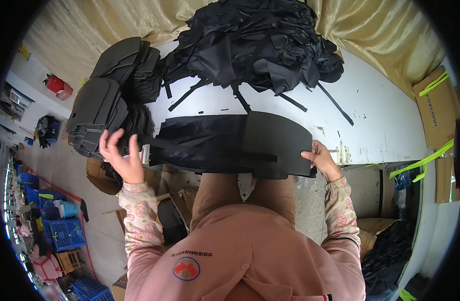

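A black curved foam-like panel (282, 138) lies at the table's near edge, partly over my lap. My right hand (321, 159) is closed on its right edge, thumb on top. Black fabric (202, 133) with a dark strap covers the left side of this piece. Off its left end, my left hand (123, 156) is raised with the fingers apart, holding nothing. That hand is beside a stack of dark grey rounded panels (97, 108). A small pale clip-like piece (145, 154) shows between my left hand and the fabric.
A large heap of black fabric pieces with straps (255, 45) covers the back of the white table (380, 115). Gold curtains (380, 30) hang behind. Cardboard boxes (436, 108) stand at the right; blue crates (64, 233) stand on the floor at the left.
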{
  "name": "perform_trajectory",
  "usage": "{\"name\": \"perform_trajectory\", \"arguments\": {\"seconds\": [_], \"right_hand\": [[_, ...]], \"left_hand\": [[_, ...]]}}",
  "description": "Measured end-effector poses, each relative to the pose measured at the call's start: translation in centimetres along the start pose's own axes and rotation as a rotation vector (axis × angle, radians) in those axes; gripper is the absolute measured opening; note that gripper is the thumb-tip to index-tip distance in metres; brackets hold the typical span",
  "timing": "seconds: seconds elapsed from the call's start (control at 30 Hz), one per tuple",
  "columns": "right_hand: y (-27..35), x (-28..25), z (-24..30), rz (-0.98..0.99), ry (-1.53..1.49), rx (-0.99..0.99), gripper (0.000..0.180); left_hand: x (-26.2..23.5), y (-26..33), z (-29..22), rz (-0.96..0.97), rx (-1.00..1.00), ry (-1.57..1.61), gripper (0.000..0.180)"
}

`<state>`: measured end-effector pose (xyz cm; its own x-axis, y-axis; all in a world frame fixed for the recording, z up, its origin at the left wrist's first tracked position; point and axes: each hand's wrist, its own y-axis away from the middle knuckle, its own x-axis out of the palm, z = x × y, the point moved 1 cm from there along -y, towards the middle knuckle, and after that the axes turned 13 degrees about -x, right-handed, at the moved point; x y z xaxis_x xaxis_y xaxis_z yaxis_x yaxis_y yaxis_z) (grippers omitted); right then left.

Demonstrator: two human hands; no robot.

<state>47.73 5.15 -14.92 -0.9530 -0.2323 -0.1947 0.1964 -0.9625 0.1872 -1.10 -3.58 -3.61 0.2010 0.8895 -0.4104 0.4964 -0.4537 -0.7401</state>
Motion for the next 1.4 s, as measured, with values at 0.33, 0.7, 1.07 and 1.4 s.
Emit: {"name": "perform_trajectory", "arguments": {"seconds": [0.33,0.7,1.07,1.4], "right_hand": [[0.9,0.4,1.6,0.028,-0.262,0.053,0.033],[1.6,0.8,0.8,0.014,-0.088,-0.045,0.03],[1.9,1.8,2.2,-0.003,-0.064,-0.069,0.031],[1.7,0.7,3.0,-0.001,-0.004,-0.117,0.031]], "left_hand": [[5.3,19.8,-10.1,1.995,-1.693,1.25,0.044],[8.3,22.0,-12.8,1.628,-1.947,1.455,0.038],[8.3,22.4,-12.8,1.577,-1.992,1.452,0.034],[7.8,21.1,-13.6,1.688,-2.015,1.385,0.034]]}}
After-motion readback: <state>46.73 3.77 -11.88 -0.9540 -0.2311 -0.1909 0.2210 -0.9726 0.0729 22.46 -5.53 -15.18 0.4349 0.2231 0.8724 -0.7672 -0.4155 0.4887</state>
